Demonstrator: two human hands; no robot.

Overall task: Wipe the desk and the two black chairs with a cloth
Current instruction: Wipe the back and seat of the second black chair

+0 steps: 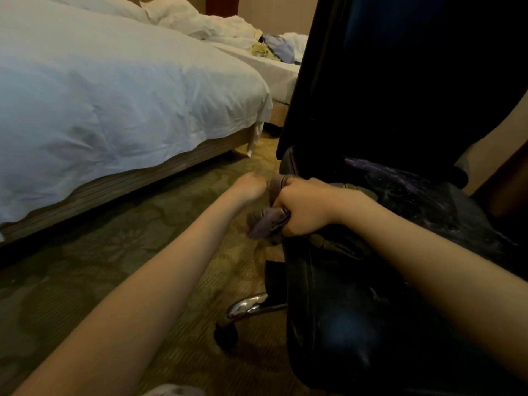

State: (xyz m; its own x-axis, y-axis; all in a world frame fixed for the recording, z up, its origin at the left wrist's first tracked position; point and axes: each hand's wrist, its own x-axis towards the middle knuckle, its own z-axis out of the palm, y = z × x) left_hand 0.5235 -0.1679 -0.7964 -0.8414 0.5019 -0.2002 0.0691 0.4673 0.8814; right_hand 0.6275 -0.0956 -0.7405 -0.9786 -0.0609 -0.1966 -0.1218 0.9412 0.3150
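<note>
Two bare forearms reach forward from the lower edge, the left forearm (pixel 128 295) over the carpet and the right forearm (pixel 428 252) across the chair. The right grip (pixel 303 207) is a tight fist wrapped round a bunched cloth (pixel 267 224), soft, purplish-grey and creased. The cloth bulges out of the fist to the left and hangs just past the seat's rim. The left grip (pixel 251 187) sits just beside the cloth's upper fold. Its wrist is bent and its fingers are turned away, so I cannot tell whether it holds anything.

The fist rests on the left edge of the black chair (pixel 343 310). The padded seat (pixel 414 201) is glossy, leather-like and wrinkled, with a speckled purple sheen. The tall, smooth backrest (pixel 400 81) rises dark behind it. Below the rounded seat edge a curved chrome leg (pixel 251 305) ends in a black caster (pixel 225 337).

A strip of patterned green-brown carpet (pixel 114 252) lies open between the chair and the bed (pixel 114 81). The bed's white duvet is rumpled and overhangs a ribbed wooden base (pixel 143 178). Further back, a second bed (pixel 271 70) carries crumpled linen and loose clothes (pixel 271 50).
</note>
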